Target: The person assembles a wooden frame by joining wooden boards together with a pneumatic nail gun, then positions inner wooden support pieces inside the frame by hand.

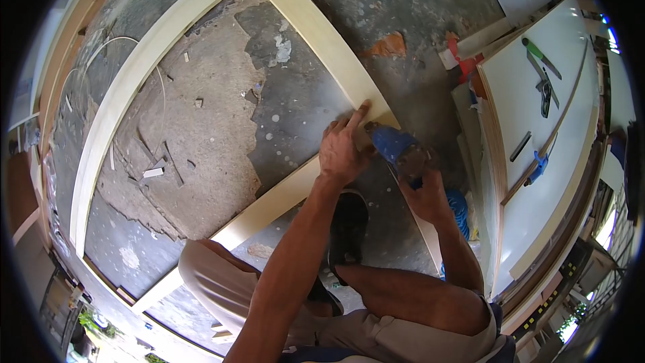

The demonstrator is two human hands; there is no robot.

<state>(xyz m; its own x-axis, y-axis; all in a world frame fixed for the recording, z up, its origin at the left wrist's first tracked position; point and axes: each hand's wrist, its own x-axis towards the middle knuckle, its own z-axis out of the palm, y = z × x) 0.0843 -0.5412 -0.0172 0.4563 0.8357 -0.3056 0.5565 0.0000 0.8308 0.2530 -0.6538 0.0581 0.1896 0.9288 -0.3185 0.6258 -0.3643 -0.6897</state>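
- Across the whole middle of the frame, the floor (302, 60), dark grey paint worn through to bare concrete left of centre.
- On it, the pale wooden frame (114, 104): its long strips meet at a corner at the top, and a crosspiece (269, 203) runs from lower left to a joint just right of centre.
- At the right, a white panel (537, 114) with a wooden edge, bearing a green-handled tool (537, 54) and a blue clamp-like piece (537, 167).
- Just right of centre, the left hand (341, 153) lies on the joint, index finger stretched along the wood; the other fingers are partly hidden, so I cannot tell whether they pinch anything.
- Beside it, the right hand (426, 195) is closed around the rear of a blue tool (394, 142), apparently a power tool, its nose close to the left fingers.
- Right of and below that, a coiled blue hose (457, 210).
- At left of centre, a small pale block (153, 173) among the scraps.

The step in hand appears to be tool work at that joint. The next move calls for firm left-hand support, fingertips clear of the nose, and a steady, aligned tool; contact with the wood is unclear.
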